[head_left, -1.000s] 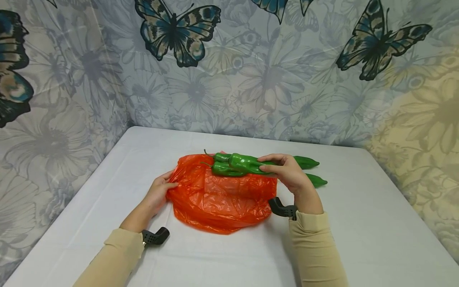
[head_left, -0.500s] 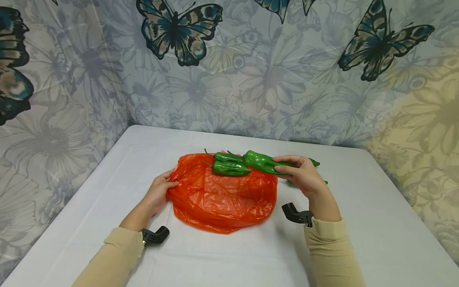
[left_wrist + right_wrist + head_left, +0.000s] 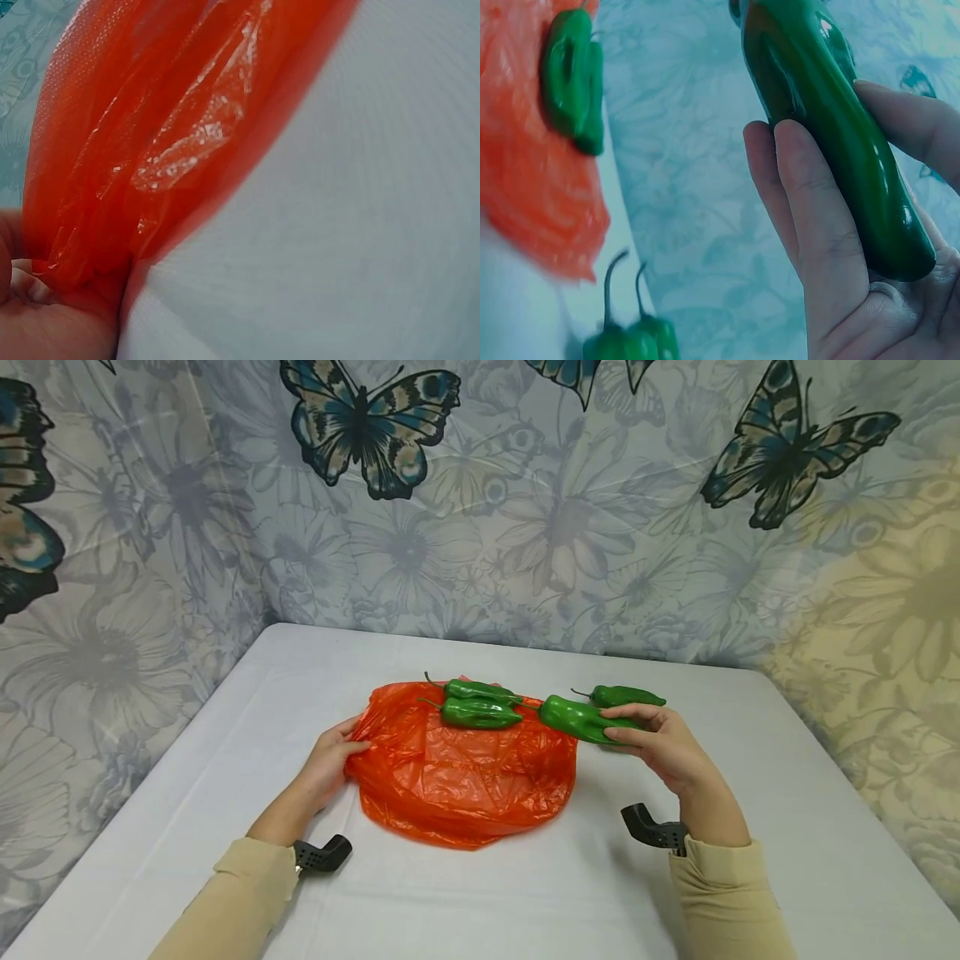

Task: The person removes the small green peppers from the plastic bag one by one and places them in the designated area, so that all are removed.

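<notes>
At the left, my left hand (image 3: 327, 768) pinches the gathered edge of a crinkled orange-red plastic bag (image 3: 465, 793); the left wrist view shows the bag (image 3: 172, 127) bunched at the thumb. My right hand (image 3: 663, 745) grips a long green pepper (image 3: 573, 718) between thumb and fingers, above the bag's right edge. Up close in the right wrist view, this pepper (image 3: 840, 150) is glossy, its stem end out of frame. Two more green peppers, a front one (image 3: 480, 713) and a back one (image 3: 480, 691), lie on the bag's far part.
Another green pepper (image 3: 626, 695) lies on the white table (image 3: 465, 906) behind my right hand. In the right wrist view, two stemmed peppers (image 3: 622, 343) show at the bottom; one is mostly hidden in the head view. Butterfly-patterned cloth (image 3: 525, 552) hangs behind the table.
My right hand has moved right and slightly nearer with the green pepper, uncovering the peppers on the bag and the one on the table. My left hand has stayed in place.
</notes>
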The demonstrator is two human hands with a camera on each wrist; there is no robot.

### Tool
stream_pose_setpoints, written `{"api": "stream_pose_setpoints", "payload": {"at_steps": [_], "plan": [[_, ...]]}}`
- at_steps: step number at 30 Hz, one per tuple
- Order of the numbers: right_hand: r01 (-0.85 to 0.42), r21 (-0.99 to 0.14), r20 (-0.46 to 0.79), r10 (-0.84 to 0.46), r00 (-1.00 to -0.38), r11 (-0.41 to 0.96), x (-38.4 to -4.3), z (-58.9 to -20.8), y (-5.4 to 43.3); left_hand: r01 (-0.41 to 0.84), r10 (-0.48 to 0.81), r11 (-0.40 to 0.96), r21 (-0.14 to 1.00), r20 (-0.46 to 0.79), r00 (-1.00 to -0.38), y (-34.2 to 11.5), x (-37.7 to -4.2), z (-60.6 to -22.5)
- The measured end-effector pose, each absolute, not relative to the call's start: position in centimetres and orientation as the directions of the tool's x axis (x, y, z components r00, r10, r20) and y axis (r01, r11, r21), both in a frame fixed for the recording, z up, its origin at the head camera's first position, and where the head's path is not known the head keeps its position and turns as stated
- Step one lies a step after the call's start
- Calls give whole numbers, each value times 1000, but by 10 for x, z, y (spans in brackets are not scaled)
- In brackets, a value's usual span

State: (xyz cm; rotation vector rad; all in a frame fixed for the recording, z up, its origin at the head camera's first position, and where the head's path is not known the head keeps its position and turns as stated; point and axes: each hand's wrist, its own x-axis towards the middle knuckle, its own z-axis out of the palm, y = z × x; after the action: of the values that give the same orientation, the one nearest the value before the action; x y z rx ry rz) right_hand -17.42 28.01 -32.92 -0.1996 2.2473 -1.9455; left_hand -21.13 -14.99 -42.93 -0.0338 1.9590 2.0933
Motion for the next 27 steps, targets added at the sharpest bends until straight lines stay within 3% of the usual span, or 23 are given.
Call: {"api": "stream_pose_setpoints", "payload": {"at_steps": [17, 27], "plan": [[-118, -988, 85, -284, -955, 103, -161, -328, 324, -211, 193, -58, 976, -196, -961, -152, -212, -430], [-82, -985, 37, -278, -960, 152, -154, -327, 340, -215, 183, -39, 976, -205, -962, -150, -211, -429]]}}
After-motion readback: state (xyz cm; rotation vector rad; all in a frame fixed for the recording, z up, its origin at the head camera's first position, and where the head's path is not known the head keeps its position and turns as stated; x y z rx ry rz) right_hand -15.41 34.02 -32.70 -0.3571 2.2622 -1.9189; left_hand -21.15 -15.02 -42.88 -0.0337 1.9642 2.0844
